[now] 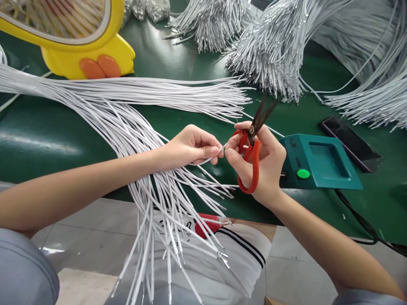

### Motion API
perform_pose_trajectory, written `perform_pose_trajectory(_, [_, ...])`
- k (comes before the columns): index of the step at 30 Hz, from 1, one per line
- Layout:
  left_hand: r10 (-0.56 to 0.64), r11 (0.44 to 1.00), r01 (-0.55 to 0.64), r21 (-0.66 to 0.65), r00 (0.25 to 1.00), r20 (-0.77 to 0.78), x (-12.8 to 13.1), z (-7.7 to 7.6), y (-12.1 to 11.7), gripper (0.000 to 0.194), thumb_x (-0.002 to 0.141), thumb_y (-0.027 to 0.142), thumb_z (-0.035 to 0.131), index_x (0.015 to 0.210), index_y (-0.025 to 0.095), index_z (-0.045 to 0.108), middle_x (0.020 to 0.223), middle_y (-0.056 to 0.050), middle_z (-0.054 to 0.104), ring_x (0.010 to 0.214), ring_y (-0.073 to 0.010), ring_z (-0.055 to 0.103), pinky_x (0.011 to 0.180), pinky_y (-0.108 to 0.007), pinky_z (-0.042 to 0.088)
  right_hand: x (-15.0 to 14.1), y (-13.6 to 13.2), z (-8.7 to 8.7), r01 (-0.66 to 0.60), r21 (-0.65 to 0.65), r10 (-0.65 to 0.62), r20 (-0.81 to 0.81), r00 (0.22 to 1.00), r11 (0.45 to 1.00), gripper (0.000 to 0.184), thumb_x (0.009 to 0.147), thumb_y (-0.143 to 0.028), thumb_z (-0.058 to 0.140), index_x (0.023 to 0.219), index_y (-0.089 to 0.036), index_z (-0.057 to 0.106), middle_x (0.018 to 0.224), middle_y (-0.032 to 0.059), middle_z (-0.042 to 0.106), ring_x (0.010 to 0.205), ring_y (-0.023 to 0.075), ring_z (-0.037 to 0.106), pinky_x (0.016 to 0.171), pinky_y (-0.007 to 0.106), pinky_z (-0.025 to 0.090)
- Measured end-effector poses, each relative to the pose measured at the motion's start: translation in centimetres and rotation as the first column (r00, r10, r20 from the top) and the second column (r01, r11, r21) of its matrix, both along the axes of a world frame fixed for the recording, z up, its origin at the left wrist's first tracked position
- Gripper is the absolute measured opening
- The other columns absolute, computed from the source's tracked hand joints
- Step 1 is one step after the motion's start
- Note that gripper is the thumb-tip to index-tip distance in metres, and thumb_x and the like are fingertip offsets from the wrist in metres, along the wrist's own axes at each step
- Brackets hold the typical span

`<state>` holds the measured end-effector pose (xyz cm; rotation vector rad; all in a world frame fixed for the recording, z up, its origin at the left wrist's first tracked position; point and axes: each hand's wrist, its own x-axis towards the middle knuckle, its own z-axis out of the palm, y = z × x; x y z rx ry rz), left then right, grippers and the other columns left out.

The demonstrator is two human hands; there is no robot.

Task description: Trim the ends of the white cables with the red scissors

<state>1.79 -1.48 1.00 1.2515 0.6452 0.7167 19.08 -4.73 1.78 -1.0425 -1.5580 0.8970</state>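
Note:
My left hand (197,146) pinches a white cable (205,161) close to its tip, with thumb and fingers pressed together. Close beside it, the thumb and fingertip of my right hand (269,163) meet at the cable's end. Scissors (255,165) with red handles hang in that same right hand, their dark blades pointing up and away, slightly parted. Beneath my left forearm, a bundle of white cables (140,140) fans out over the table edge and down across my lap. Many of those cables have bare, silvery tips. A straighter bundle (190,95) lies just beyond my hands.
On the green table (79,131), a teal device (330,161) with a green button sits right of my hand, beside a dark phone (349,142). More cable bundles (270,51) lie at the back right. A yellow fan (124,55) stands back left, near clear bags (157,9).

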Motion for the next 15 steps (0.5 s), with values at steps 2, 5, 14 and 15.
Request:
perform_pose_trajectory(2, [0.038, 0.999, -0.037, -0.028, 0.999, 0.013, -0.02, -0.02, 0.12, 0.019, 0.076, 0.026, 0.071, 0.075, 0.007, 0.069, 0.059, -0.003, 0.063, 0.041, -0.0012, 0.04, 0.038, -0.014, 0.028, 0.2, 0.15, 0.11, 0.035, 0.037, -0.037, 0.045, 0.998, 0.999, 0.029, 0.077, -0.018, 0.066, 0.104, -0.024, 0.056, 0.074, -0.0021, 0.059, 0.068, 0.0118, 0.06, 0.061, 0.026, 0.051])
perform_pose_trajectory(5, [0.088, 0.994, -0.084, -0.07, 0.995, 0.052, -0.15, 0.0, 0.36, 0.022, 0.076, 0.03, 0.072, 0.076, 0.008, 0.07, 0.059, -0.002, 0.063, 0.04, -0.0002, 0.038, 0.037, -0.014, 0.025, 0.56, 0.32, 0.43, 0.074, 0.094, -0.085, 0.126, 0.988, 0.993, 0.028, 0.079, -0.02, 0.063, 0.105, -0.025, 0.056, 0.077, -0.0013, 0.062, 0.07, 0.0125, 0.062, 0.063, 0.026, 0.052])
perform_pose_trajectory(14, [0.087, 0.996, -0.088, 0.011, 0.994, 0.061, -0.42, 0.11, 0.46, 0.023, 0.068, 0.031, 0.079, 0.071, 0.009, 0.071, 0.062, -0.003, 0.064, 0.057, -0.0074, 0.052, 0.052, -0.018, 0.039, 0.91, 0.73, 0.91, 0.025, 0.02, -0.025, 0.039, 0.999, 0.999, 0.032, 0.077, -0.023, 0.068, 0.106, -0.026, 0.054, 0.089, 0.0011, 0.069, 0.081, 0.0151, 0.067, 0.073, 0.029, 0.055])
perform_pose_trajectory(15, [0.069, 0.997, -0.07, 0.024, 0.996, 0.06, -0.41, 0.11, 0.4, 0.022, 0.067, 0.03, 0.079, 0.071, 0.009, 0.071, 0.063, -0.004, 0.064, 0.059, -0.0083, 0.053, 0.053, -0.018, 0.04, 0.88, 0.76, 0.91, 0.001, -0.001, -0.001, 0.022, 1.0, 1.0, 0.033, 0.077, -0.024, 0.069, 0.106, -0.025, 0.054, 0.089, 0.0012, 0.07, 0.08, 0.0153, 0.067, 0.072, 0.029, 0.055])
